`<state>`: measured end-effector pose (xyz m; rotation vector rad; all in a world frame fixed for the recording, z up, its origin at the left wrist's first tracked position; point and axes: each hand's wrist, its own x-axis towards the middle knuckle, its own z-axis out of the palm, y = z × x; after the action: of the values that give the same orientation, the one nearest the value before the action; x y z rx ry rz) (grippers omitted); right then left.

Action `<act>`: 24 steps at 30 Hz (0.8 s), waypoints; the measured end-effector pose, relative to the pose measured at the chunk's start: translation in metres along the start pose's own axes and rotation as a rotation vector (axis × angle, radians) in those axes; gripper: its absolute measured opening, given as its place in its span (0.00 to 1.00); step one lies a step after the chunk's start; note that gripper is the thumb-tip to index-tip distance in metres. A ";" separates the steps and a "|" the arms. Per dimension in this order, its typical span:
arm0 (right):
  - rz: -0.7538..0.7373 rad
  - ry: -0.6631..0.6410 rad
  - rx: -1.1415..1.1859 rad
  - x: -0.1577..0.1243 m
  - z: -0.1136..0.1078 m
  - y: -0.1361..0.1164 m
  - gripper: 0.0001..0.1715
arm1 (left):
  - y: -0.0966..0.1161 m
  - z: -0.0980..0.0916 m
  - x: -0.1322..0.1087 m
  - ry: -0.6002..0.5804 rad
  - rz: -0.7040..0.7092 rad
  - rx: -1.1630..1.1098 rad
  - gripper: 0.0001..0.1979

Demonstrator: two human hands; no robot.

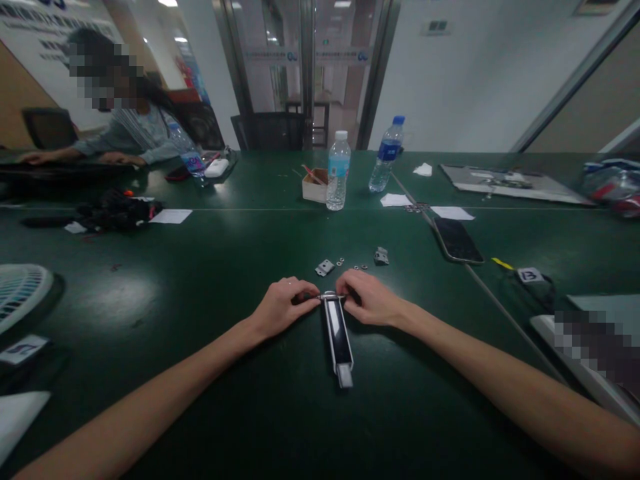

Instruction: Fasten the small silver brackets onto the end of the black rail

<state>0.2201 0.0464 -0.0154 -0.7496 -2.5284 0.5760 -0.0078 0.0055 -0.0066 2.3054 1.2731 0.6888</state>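
A long, narrow silver-edged piece point(349, 343) with a dark glossy inside lies on the green table, a light tab sticking out of its near end. Across its far end runs a thin metal rod point(330, 296). From the left, my left hand point(285, 305) pinches that rod's end between thumb and fingers. My right hand point(371, 299) is closed at the opposite end, its fingertips curled and partly hiding what they grip. Just beyond my hands lie two small grey metal brackets, a left bracket point(325, 268) and a right bracket point(381, 256), with several small nuts point(364, 267) between them.
Water bottles point(339, 180) and a small open box point(314, 188) stand farther back. A phone point(457, 240) lies to the right, near a white marker block point(530, 275). At left are a white basket point(23, 293) and black cables point(115, 212). Another person point(130, 127) sits back left.
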 end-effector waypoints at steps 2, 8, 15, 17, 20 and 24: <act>0.001 -0.003 0.002 0.000 0.000 0.000 0.07 | 0.001 0.000 0.000 -0.006 0.004 0.000 0.06; 0.013 -0.018 0.004 0.001 -0.002 -0.002 0.07 | 0.000 0.000 0.000 -0.015 0.016 0.015 0.07; 0.028 -0.034 0.006 0.001 -0.003 -0.004 0.06 | 0.000 0.001 0.001 -0.027 -0.008 0.029 0.07; 0.027 -0.032 0.001 0.001 -0.003 -0.004 0.06 | 0.000 0.001 0.001 -0.025 -0.007 0.026 0.07; 0.019 -0.024 -0.005 0.001 -0.003 -0.003 0.06 | 0.000 0.000 0.001 -0.023 0.001 0.028 0.07; -0.001 -0.008 0.001 0.001 -0.002 -0.002 0.06 | 0.000 0.000 0.001 -0.031 0.001 0.025 0.07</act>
<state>0.2198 0.0459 -0.0123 -0.7472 -2.5356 0.5814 -0.0073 0.0061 -0.0067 2.3280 1.2729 0.6382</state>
